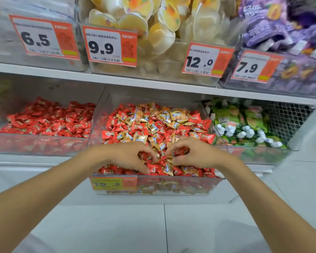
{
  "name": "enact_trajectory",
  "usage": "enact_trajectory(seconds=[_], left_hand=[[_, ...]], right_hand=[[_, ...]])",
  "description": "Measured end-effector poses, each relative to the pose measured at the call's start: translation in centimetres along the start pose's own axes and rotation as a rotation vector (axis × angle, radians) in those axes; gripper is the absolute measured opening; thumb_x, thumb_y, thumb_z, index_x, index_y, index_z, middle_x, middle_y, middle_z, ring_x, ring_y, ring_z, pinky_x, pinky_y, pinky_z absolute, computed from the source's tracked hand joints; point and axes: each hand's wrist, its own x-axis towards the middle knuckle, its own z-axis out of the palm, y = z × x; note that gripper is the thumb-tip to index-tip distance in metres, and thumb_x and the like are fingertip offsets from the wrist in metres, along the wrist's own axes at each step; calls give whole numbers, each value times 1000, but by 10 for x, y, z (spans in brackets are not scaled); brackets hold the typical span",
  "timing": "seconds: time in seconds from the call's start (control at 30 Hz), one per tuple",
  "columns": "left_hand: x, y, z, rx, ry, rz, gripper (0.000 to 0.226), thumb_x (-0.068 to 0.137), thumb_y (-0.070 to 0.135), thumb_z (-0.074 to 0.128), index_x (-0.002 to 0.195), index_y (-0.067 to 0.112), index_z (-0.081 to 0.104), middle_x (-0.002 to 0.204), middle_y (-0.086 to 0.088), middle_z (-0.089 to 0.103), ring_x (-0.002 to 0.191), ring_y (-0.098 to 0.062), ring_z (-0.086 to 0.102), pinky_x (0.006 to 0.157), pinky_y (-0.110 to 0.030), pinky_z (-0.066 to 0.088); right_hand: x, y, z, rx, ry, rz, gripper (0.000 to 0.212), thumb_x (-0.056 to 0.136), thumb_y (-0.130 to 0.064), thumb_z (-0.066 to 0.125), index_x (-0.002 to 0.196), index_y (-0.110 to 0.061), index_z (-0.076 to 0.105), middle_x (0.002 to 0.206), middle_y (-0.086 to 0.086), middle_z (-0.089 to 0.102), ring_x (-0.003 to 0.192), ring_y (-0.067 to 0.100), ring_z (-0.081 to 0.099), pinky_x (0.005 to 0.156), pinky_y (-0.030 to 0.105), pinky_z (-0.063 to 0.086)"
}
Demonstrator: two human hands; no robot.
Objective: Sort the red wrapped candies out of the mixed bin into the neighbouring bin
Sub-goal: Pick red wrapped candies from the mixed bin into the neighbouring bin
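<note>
**A:** Head view: where do things stand?

**B:** Both hands are down at the front of the mixed bin [171, 188], close together. The left hand [130, 155] has its fingers and thumb curled round a small clutch of red candies [144, 155]. The right hand [195, 154] is curled the same way, with red wrappers showing under its fingers.

**A:** So which step is this?

**B:** Picking, I'd say. It's gathering reds out of the pile, not yet carrying them. Plenty of red ones still lie among the gold candies [153, 127] further back.

**A:** And next?

**B:** The next move calls for lifting clear without dragging gold ones along, then swinging left over the clear wall into the neighbouring bin [40, 146], which holds only red. The left hand has the shorter trip, while the right must cross over.
</note>
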Motion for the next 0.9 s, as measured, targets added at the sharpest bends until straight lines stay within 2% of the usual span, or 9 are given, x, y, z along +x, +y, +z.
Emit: enact_trajectory(seconds=[0.07,0.17,0.27,0.33,0.43,0.57,0.7,0.8,0.9], left_hand=[[1,-1,-2,77,-57,14,34,85,26,73,118,24,65,98,27,44,78,16,47,66,-3,34],[6,-6,0,155,-43,4,31,82,30,75,112,24,67,95,15,50,76,7,48,65,-9,34],[10,-9,5,150,33,9,20,82,29,75,99,22,70,98,8,58,82,-5,52,69,-15,40],[7,-9,4,57,91,-5,15,82,30,75,94,21,71,100,2,65,85,-13,58,72,-21,45],[1,-7,-3,-48,178,7,9,85,25,72,92,19,72,85,10,67,65,6,57,57,-8,40],[-4,-9,-7,-127,307,-20,7,86,24,71,87,17,71,64,9,62,50,2,48,53,-13,37],[-5,-9,-10,-319,468,-74,10,85,21,72,85,11,70,88,1,69,81,-6,61,69,-16,40],[-6,-7,-13,-432,526,-126,10,85,17,71,86,8,70,91,5,70,89,1,61,69,-10,37],[-9,-9,-16,-474,509,-137,8,85,20,71,82,13,69,75,9,65,66,2,58,66,-19,38]], right_hand=[[1,-2,7,-106,-133,-7,29,84,-29,74,113,-26,71,93,7,55,86,23,55,80,35,46],[5,-2,16,-132,-77,-14,18,83,-26,76,95,-14,70,88,10,56,79,22,51,70,33,42],[5,0,10,12,191,-13,15,85,-31,73,83,-20,64,86,-1,61,75,7,51,67,25,42],[1,2,-1,21,463,-12,13,88,-33,69,96,-25,62,83,-5,54,73,8,50,66,28,42],[-9,0,-13,-2,626,-23,20,90,-30,67,108,-26,59,80,-6,52,66,4,47,62,25,39],[-8,-5,6,47,210,-49,12,85,-29,73,96,-26,72,83,-6,67,67,4,58,67,24,47],[8,-8,17,-204,-134,62,46,83,-50,70,120,-24,66,100,-8,64,94,13,60,81,27,47],[17,-14,14,-265,-287,119,58,86,-52,64,137,-28,52,115,-3,59,104,17,57,88,29,45],[21,-14,16,-212,-312,104,52,85,-43,70,132,-28,56,100,-4,60,85,12,57,73,24,43]])
